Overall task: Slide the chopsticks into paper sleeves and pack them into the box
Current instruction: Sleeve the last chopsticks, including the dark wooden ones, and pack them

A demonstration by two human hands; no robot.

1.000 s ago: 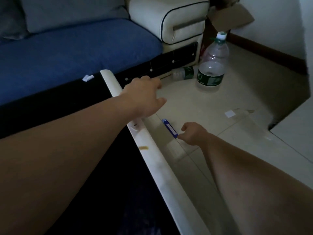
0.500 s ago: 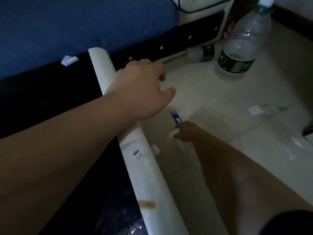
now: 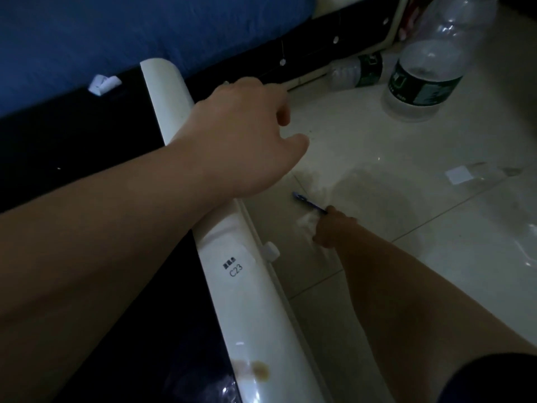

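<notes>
The right hand (image 3: 331, 228) is low over the floor, fingers curled, pinching one end of the thin blue sleeve (image 3: 309, 202) (contents unclear). The sleeve points toward the left hand (image 3: 247, 141), which is relaxed and holds nothing above the white rail (image 3: 241, 271).

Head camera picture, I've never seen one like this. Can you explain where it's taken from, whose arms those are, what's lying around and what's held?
There is no machine: a person wears one camera on the head, looking forward and down, so both arms are their own. The left hand hangs over a white table edge, fingers loosely curled, holding nothing. The right hand reaches down to the floor and pinches a small blue item, too dim to identify. On the floor a big bottle stands, a small bottle lies beside it, near a blue sofa. No chopsticks or box show.
</notes>
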